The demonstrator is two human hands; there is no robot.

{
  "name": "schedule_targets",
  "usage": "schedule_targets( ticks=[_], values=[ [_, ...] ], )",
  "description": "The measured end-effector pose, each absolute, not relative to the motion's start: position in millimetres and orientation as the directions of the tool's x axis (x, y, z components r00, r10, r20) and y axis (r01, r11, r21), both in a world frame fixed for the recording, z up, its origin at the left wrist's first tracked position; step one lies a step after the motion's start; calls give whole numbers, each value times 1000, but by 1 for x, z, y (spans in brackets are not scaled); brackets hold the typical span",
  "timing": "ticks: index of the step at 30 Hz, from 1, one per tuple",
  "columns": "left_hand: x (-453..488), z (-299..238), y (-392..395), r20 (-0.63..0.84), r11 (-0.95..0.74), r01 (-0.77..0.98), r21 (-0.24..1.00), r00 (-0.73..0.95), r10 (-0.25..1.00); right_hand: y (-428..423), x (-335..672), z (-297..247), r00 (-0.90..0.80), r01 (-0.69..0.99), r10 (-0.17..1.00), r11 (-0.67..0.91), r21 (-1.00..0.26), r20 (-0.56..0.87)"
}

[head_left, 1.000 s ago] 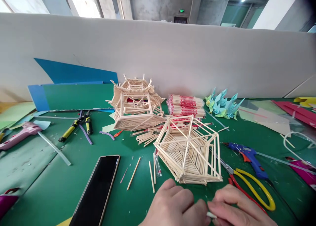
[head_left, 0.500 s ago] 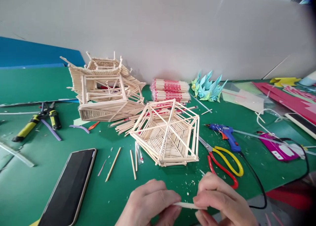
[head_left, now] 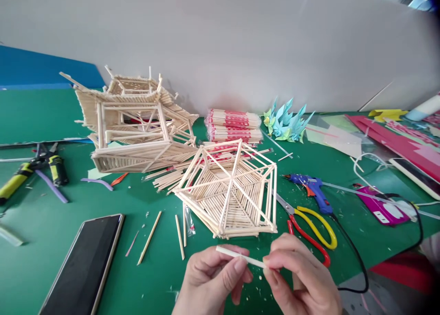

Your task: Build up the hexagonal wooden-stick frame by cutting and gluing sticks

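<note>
Between my two hands is a short pale wooden stick (head_left: 254, 261), slightly tilted, its left end pointing up. My left hand (head_left: 215, 278) pinches it with the thumb on top and the fingers beneath. At the stick's right end, the thumb and forefinger of my right hand (head_left: 302, 273) close on it. Just beyond my hands stands a hexagonal stick frame (head_left: 231, 179) with spokes meeting at its middle and a floor of sticks. Loose sticks (head_left: 149, 238) lie on the green table left of my hands.
A larger stick-built pavilion (head_left: 134, 127) stands at back left, beside packs of sticks (head_left: 233, 124). Scissors (head_left: 309, 221), a blue glue gun (head_left: 314, 191) and its cable lie right. A phone (head_left: 85, 264) and pliers (head_left: 37, 168) lie left; blue folded paper (head_left: 287, 120) stands behind.
My hands have risen toward the hexagonal frame. The stick is now tilted, and its left end shows past my left fingers. The view has shifted slightly.
</note>
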State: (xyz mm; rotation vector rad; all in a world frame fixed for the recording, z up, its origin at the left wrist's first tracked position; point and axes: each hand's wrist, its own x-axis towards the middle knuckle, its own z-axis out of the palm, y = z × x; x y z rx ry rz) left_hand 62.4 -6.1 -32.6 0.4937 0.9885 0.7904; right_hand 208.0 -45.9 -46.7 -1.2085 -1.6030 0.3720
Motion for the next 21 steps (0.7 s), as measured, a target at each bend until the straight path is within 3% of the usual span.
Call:
schedule_targets(
  ticks=[6, 12, 18, 21],
  values=[
    [69, -41, -3, -549, 601, -379, 704, 247, 799, -40, 226, -57, 218, 582, 819, 327, -744, 530],
    [75, -51, -4, -561, 617, -367, 696, 257, 787, -36, 242, -65, 85, 647, 910, 258, -717, 405],
    [79, -47, -5, -549, 602, -375, 705, 250, 798, -33, 238, -51, -3, 655, 833, 420, -628, 554],
    [81, -47, -6, -534, 597, -385, 704, 268, 802, -28, 240, -49, -140, 674, 792, 516, -529, 594]
  ],
)
